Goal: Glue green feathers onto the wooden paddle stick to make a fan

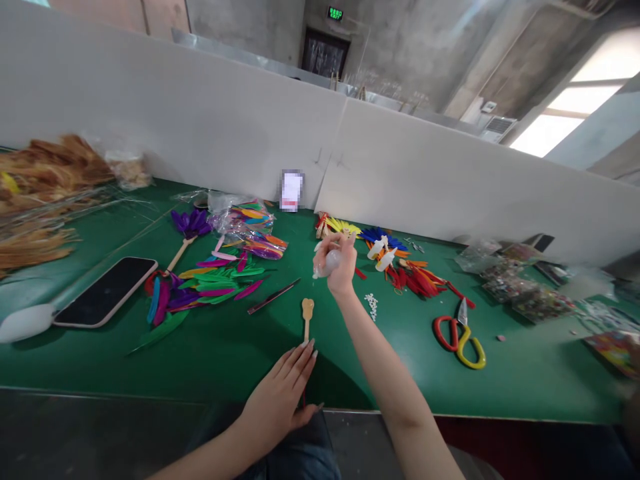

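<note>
My left hand (285,383) lies flat over the lower handle of a small wooden stick (307,310) with a rounded, lobed head, near the table's front edge. Its fingers are stretched out on the stick and the thumb is apart. Above and to the right of the head, my right hand (340,257) is wrapped round a small whitish squeeze bottle (327,265), its tip tilted down to the left. The bottle is apart from the stick. A dark slim pen-like tool (274,297) lies left of the stick, and small white beads (371,307) lie to the right.
Scissors (460,333) with red and yellow handles lie right. Two small white bottles (385,259) rest by red feathers (420,277). Colourful feathers (215,280), a purple feather piece (191,223) on a wooden handle and a phone (107,291) lie left. A white partition (225,120) stands behind.
</note>
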The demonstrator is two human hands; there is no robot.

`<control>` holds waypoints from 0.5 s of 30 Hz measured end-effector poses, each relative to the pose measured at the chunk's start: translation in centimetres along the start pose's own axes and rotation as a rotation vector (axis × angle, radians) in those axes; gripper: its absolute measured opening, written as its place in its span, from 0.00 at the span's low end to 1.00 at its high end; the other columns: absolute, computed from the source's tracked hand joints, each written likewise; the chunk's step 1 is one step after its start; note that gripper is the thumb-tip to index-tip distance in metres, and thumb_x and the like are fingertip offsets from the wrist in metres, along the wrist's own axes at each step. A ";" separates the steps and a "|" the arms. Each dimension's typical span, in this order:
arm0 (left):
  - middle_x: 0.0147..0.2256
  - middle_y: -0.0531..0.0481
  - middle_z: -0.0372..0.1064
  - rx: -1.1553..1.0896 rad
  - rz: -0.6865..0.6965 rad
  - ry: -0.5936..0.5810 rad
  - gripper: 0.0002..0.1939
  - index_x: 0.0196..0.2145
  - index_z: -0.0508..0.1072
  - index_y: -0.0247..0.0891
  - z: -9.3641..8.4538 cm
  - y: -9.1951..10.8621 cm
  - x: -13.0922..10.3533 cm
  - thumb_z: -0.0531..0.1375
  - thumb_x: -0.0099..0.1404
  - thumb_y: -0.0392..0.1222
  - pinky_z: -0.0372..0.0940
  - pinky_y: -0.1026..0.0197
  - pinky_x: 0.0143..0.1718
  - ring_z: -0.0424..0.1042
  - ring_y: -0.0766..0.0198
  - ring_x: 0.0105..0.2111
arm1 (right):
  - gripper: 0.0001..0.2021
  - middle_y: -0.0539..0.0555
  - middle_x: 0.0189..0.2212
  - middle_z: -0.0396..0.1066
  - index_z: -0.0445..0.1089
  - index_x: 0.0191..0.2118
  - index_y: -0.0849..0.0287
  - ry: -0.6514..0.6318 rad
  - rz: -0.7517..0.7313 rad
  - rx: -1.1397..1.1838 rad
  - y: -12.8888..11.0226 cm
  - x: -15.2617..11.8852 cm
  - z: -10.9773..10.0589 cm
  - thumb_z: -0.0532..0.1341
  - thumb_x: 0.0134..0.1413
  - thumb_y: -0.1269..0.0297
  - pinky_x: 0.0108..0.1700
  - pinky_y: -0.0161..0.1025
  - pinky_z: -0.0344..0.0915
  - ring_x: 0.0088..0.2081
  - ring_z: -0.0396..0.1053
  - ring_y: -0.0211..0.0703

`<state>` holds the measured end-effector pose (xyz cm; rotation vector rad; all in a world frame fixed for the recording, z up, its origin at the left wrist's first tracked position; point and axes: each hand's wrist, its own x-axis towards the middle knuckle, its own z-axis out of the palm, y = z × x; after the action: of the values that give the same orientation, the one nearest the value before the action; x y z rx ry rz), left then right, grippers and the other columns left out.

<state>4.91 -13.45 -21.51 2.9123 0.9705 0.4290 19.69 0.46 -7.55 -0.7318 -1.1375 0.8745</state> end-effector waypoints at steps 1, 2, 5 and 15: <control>0.63 0.39 0.47 -0.003 -0.004 -0.011 0.36 0.62 0.52 0.30 0.0 0.0 0.0 0.53 0.62 0.53 0.50 0.55 0.60 0.48 0.55 0.63 | 0.27 0.42 0.09 0.55 0.61 0.25 0.53 0.010 -0.017 0.009 -0.4 0.6 0.1 0.43 0.54 0.36 0.15 0.33 0.55 0.11 0.54 0.33; 0.63 0.39 0.47 -0.008 -0.008 -0.020 0.36 0.62 0.52 0.30 -0.1 0.0 0.1 0.53 0.62 0.52 0.50 0.55 0.60 0.48 0.55 0.63 | 0.27 0.42 0.09 0.54 0.60 0.25 0.53 0.027 -0.036 0.016 -0.8 1.0 0.3 0.41 0.55 0.36 0.15 0.33 0.55 0.11 0.53 0.33; 0.64 0.40 0.47 -0.029 -0.016 -0.034 0.36 0.62 0.50 0.32 -0.1 0.0 0.2 0.53 0.62 0.53 0.49 0.55 0.60 0.47 0.56 0.63 | 0.27 0.41 0.08 0.50 0.58 0.25 0.52 0.099 -0.072 0.024 -1.3 1.7 0.5 0.38 0.55 0.36 0.15 0.33 0.54 0.10 0.51 0.33; 0.63 0.40 0.48 -0.011 -0.014 0.024 0.36 0.63 0.49 0.32 0.3 0.1 -0.1 0.52 0.63 0.54 0.50 0.54 0.59 0.50 0.54 0.62 | 0.25 0.40 0.08 0.52 0.59 0.25 0.54 0.206 0.063 0.159 2.8 -1.1 -1.4 0.44 0.55 0.38 0.14 0.31 0.53 0.10 0.50 0.31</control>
<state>4.95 -13.55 -21.77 2.8948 0.9879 0.4677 20.26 0.76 -10.75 -0.7114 -0.8563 0.9092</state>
